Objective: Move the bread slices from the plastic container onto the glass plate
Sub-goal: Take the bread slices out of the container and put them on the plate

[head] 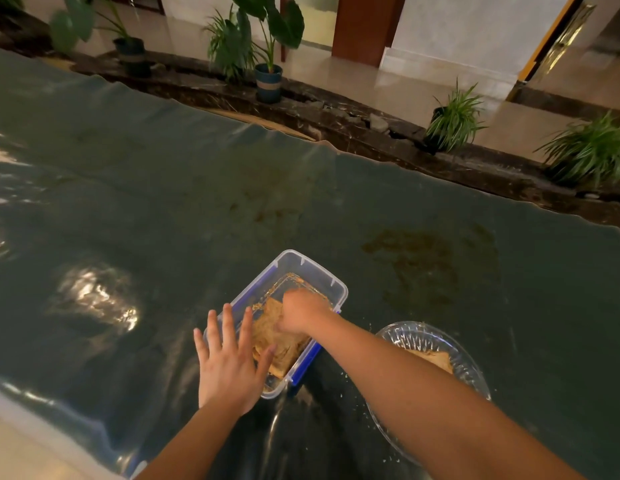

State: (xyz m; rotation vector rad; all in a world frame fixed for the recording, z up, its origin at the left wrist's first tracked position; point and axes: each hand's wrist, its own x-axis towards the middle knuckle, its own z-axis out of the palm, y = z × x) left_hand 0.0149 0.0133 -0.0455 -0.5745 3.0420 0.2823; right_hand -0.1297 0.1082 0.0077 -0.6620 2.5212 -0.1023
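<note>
My right hand (301, 315) grip pinching bread slices (277, 344) in plastic container (303, 268); left hand (229, 368) spread, steadying its rim; next I'd lift w/ care, carry to glass plate (416, 336).

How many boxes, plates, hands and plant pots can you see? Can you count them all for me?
Plastic container: 1
Glass plate: 1
Hands: 2, the left hand and the right hand
Potted plants in clear view: 5, such as the one in the blue pot
Total: 9
The bread slices overlap, so they cannot be counted.
</note>
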